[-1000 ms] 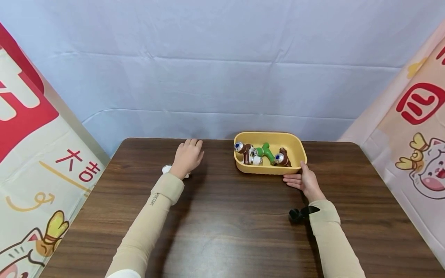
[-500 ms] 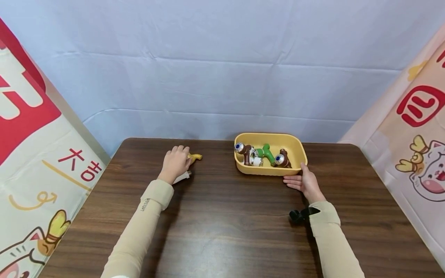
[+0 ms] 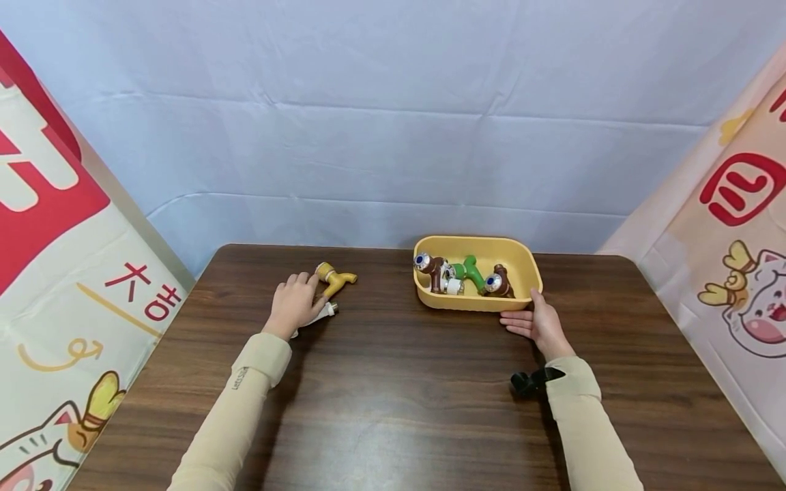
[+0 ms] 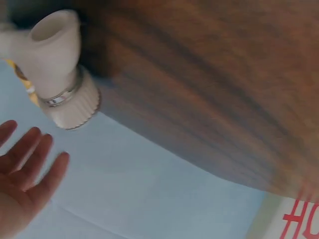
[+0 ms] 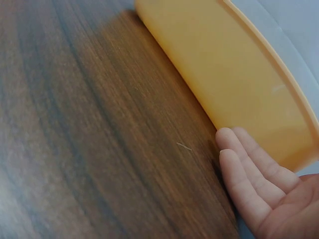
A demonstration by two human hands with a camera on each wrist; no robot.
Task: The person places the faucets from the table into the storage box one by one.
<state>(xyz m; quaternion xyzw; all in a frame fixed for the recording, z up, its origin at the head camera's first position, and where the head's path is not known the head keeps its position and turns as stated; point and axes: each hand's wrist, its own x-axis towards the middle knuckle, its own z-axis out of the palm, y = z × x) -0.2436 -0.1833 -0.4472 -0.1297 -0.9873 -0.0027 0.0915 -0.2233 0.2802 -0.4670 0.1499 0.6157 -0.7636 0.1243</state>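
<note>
Head view takes in the dark wood-grain table (image 3: 393,382), with a yellow basin (image 3: 473,304) near its far edge, right of the middle. The right grip (image 3: 543,324) is at the basin's near right corner, not clenched: its fingers lie straight by the outer wall, the thumb up by the rim. That light touch seems enough to steady the basin; a hard push at one corner could swivel it. The left grip (image 3: 292,304) is slack and holds nothing, and its step looks like a reach among two loose taps. The yellow tap (image 3: 335,279) lies by the index finger and thumb; whether they touch it, I cannot tell. The white tap (image 3: 322,314) is partly hidden beneath the grip, and the left wrist view shows the fingers apart from it. Best, I judge, to pick one, pinch it across the thick body and keep the thumb from nudging its neighbour. Inside the basin are a brown tap (image 3: 435,273) by the left wall, a green tap (image 3: 471,271) mid-floor and a smaller brown tap (image 3: 501,281) to its right; anything lowered there should miss them. Smallest, the white tap's ribbed knob (image 4: 77,107) may turn under pressure, so the body is the surer hold.
</note>
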